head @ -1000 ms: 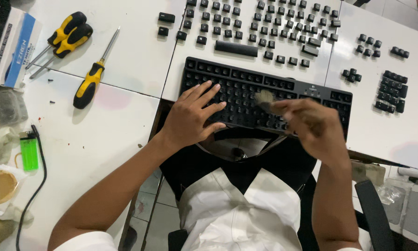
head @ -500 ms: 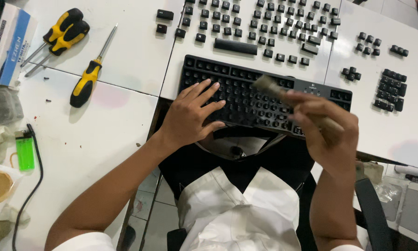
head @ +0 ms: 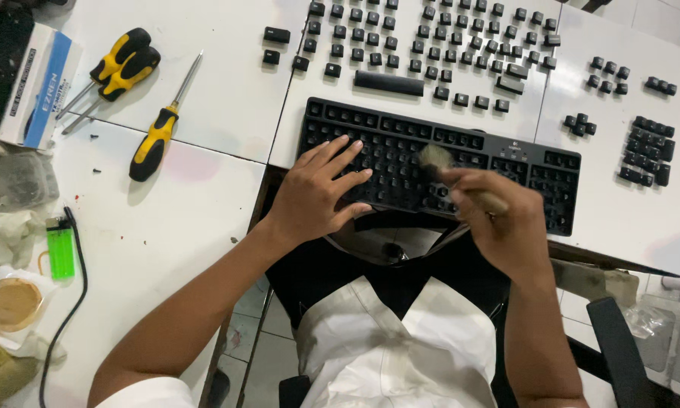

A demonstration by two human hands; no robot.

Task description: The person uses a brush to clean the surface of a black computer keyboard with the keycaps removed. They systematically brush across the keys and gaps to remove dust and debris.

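Now | right hand (head: 506, 227) grips brush (head: 449, 170) | bristles on keyboard (head: 536, 162)

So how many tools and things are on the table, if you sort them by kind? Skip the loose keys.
Screwdrivers with yellow and black handles: 3
Keyboard: 1
Brush, in the right hand: 1
Green lighter: 1
Box: 1
Total: 7
The left hand rests on the keyboard.
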